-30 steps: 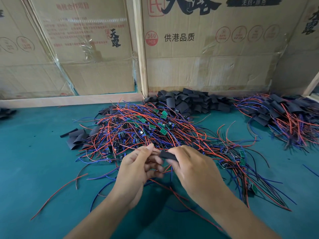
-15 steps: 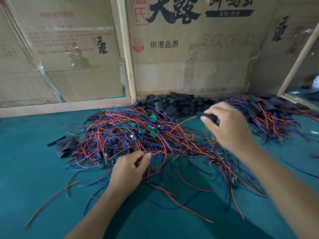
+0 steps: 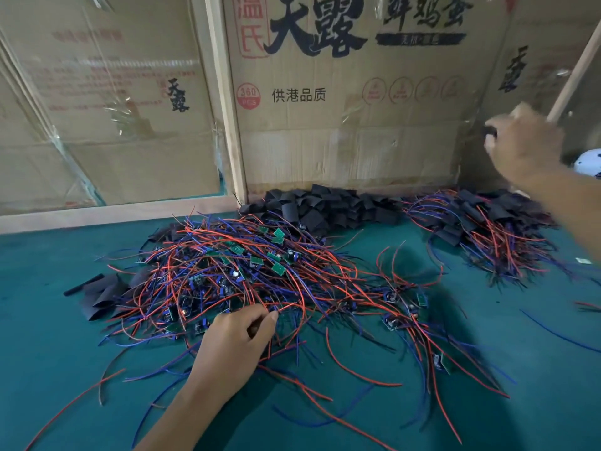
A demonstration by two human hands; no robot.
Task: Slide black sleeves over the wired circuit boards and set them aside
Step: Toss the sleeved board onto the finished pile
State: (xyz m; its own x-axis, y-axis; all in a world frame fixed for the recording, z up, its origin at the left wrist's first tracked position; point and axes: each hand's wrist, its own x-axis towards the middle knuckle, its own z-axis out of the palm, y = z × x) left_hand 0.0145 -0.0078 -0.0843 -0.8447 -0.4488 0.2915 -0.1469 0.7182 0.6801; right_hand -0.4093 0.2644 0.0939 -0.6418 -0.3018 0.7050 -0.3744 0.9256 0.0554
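Observation:
A big tangle of red and blue wired green circuit boards (image 3: 260,275) covers the middle of the green table. My left hand (image 3: 239,333) rests at its near edge, fingers pinched on wires of the tangle. Raised at the upper right, my right hand (image 3: 523,144) is closed on a black sleeved board (image 3: 490,131), well above the finished pile of sleeved boards (image 3: 487,229) at the back right. A heap of empty black sleeves (image 3: 325,206) lies against the cardboard wall behind the tangle.
Cardboard boxes (image 3: 341,102) and a wooden post (image 3: 224,99) wall off the back. A few flat black sleeves (image 3: 100,294) lie left of the tangle. Loose wires trail over the green tabletop (image 3: 48,320) near me. A wooden stick (image 3: 572,60) leans at the far right.
My right hand has carried the sleeved board from in front of me up and to the right, above the finished pile. My left hand let go and dropped onto the wire tangle.

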